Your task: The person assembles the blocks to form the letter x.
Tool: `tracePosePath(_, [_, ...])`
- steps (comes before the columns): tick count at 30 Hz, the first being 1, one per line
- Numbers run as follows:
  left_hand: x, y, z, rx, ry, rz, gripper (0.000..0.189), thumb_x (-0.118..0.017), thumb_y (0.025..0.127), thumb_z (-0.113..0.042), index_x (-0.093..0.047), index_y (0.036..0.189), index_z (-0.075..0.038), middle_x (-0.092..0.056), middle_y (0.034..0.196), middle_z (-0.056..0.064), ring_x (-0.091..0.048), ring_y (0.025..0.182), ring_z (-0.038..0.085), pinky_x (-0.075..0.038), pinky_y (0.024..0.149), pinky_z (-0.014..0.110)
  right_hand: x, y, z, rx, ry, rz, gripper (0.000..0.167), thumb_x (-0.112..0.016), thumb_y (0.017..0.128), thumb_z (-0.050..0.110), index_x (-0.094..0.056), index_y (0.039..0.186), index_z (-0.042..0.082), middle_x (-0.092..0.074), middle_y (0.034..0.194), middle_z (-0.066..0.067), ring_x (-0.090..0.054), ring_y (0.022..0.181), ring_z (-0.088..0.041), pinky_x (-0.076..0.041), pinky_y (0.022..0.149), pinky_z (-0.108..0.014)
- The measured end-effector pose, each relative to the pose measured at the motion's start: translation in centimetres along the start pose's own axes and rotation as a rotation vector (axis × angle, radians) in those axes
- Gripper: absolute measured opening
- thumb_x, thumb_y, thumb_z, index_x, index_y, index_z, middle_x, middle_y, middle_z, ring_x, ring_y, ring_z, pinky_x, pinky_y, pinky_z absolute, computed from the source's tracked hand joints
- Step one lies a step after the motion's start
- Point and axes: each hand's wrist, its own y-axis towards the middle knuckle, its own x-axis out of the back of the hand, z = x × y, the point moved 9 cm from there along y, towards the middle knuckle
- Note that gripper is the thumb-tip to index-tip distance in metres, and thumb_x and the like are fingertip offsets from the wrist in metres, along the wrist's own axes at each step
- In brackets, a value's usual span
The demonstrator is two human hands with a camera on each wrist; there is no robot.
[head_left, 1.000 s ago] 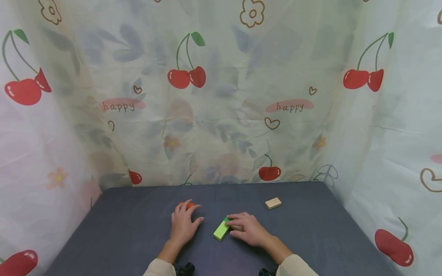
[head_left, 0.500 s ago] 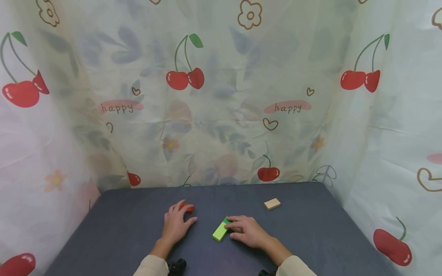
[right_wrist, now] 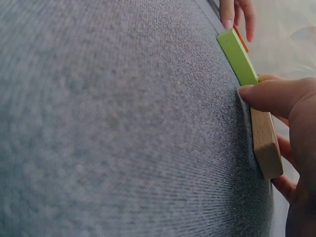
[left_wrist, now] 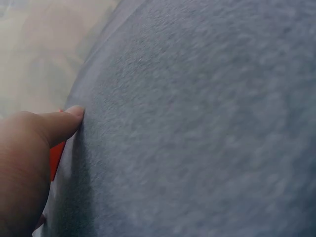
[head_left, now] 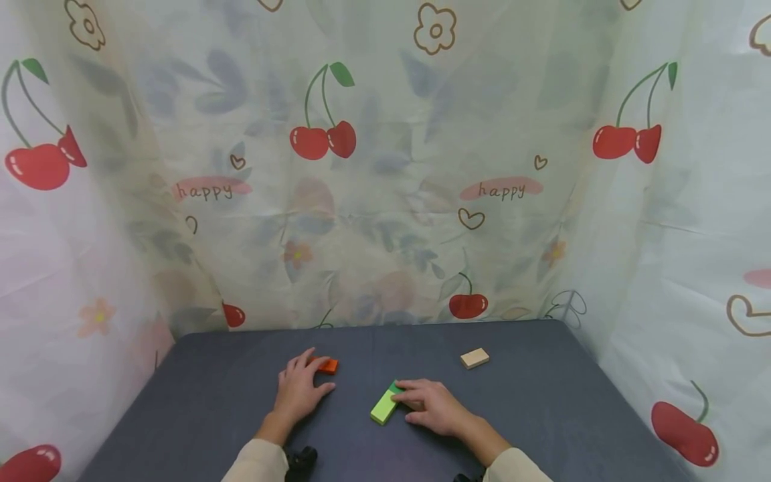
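My left hand [head_left: 297, 388] is at an orange-red block [head_left: 328, 366], with its fingers reaching over the block's left part and its thumb held apart. In the left wrist view the thumb hides much of this block [left_wrist: 57, 157]. My right hand [head_left: 438, 405] is beside a light green block [head_left: 384, 406], its fingertips at the darker green piece [head_left: 394, 386] at the far end. In the right wrist view a plain wooden block [right_wrist: 262, 136] lies between thumb and fingers, end on to the light green block [right_wrist: 239, 57]. The head view barely shows it under the hand.
Another plain wooden block [head_left: 475, 358] lies at the back right of the dark grey table [head_left: 542, 415]. A printed curtain [head_left: 385, 167] stands behind the table and along both sides. Black devices [head_left: 300, 463] sit at the wrists.
My left hand has shifted to the left, so more of the orange-red block shows. The right hand and the green pieces hold their place; the head view has tilted slightly.
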Motion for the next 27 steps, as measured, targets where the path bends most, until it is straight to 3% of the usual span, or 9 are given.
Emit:
tracePosePath(11, [-0.5,1.1,0.8,-0.019,0.02,0.147,0.06,-0.075,0.083,-0.044,-0.058,0.137,-0.022,-0.044,0.145,0.012,-0.042,0.128,0.038,-0.031,0.097,0.061,-0.1,-0.1,0.0,0.013,-0.01,-0.005,0.046,-0.074,0.087,0.02,-0.064,0.131,0.027,-0.049,0.144,0.003,-0.045,0.131,-0.021,-0.034,0.1,-0.056])
tracePosePath(27, [-0.3,1.6,0.5,-0.049,0.081,0.222,0.059,-0.073,0.085,-0.044,-0.057,0.138,-0.024,-0.048,0.143,0.007,-0.045,0.124,0.035,-0.034,0.095,0.059,-0.1,-0.3,-0.2,0.021,0.023,-0.016,0.047,-0.074,0.086,0.018,-0.064,0.132,0.027,-0.049,0.144,0.004,-0.045,0.131,-0.021,-0.033,0.1,-0.057])
